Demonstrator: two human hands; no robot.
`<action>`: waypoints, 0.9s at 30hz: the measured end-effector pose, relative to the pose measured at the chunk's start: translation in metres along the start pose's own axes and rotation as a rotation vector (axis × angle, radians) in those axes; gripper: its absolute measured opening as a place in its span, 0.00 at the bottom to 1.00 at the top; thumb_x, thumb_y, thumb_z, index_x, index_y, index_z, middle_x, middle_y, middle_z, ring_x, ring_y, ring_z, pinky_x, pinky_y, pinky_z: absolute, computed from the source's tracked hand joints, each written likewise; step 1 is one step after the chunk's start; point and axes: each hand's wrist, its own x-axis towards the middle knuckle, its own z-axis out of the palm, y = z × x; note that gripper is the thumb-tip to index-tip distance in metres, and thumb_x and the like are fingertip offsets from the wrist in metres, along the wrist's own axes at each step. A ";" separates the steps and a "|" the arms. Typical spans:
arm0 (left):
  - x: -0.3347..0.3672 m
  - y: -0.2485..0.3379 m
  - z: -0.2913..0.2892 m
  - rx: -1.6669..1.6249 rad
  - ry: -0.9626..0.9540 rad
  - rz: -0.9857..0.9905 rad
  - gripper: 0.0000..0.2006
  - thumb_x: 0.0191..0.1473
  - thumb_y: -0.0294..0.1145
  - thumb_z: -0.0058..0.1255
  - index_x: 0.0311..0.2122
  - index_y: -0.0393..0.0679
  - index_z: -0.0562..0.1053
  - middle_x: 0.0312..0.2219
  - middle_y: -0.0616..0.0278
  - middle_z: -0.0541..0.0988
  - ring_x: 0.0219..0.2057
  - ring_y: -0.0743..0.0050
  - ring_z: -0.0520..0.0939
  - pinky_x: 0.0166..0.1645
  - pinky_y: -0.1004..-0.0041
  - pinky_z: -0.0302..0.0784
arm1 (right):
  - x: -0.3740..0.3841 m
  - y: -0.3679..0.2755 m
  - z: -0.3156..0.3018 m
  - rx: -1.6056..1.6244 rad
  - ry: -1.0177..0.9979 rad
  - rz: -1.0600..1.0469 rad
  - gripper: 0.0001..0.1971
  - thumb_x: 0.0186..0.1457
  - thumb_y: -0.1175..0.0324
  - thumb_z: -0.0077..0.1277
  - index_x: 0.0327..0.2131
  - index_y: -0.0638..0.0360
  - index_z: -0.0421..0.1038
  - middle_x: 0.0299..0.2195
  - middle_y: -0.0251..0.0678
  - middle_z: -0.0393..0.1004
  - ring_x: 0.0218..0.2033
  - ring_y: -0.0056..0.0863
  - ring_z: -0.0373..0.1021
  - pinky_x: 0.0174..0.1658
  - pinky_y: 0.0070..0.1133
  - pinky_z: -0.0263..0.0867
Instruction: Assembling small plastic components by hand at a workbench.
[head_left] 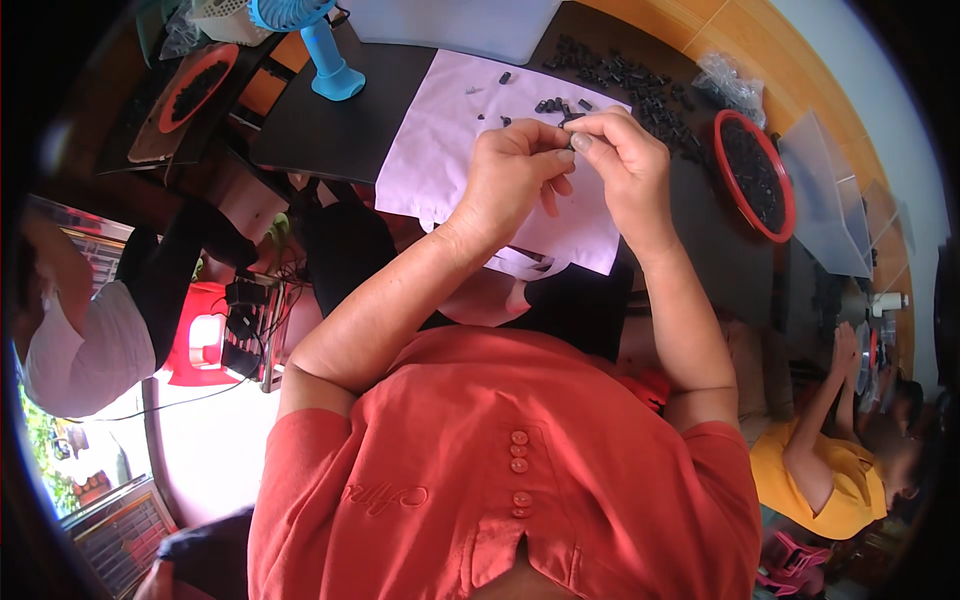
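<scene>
Both of my hands meet over a pale pink cloth [425, 150] spread on the dark table. My left hand [515, 165] and my right hand [625, 160] pinch a small black part [571, 119] between their fingertips; most of it is hidden by the fingers. Just beyond my fingertips, several small black pieces [550, 105] lie in a little group on the cloth. A single black piece [505, 78] rests farther up the cloth, and a few tiny bits are scattered left of the group.
Many loose black pieces [620, 75] cover the table's far right. A red-rimmed tray [719, 150] of black parts stands right, beside a clear plastic bin [825, 190]. A blue fan [325, 60] stands far left. People sit left and right, one in a yellow shirt [830, 480].
</scene>
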 end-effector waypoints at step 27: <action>-0.008 0.019 -0.003 -0.023 -0.002 -0.038 0.05 0.53 0.23 0.57 0.32 0.30 0.76 0.26 0.58 0.79 0.25 0.73 0.80 0.29 0.76 0.78 | 0.000 -0.009 0.006 -0.494 0.165 -0.505 0.15 0.37 0.77 0.62 0.33 0.59 0.71 0.24 0.35 0.69 0.22 0.35 0.69 0.25 0.28 0.65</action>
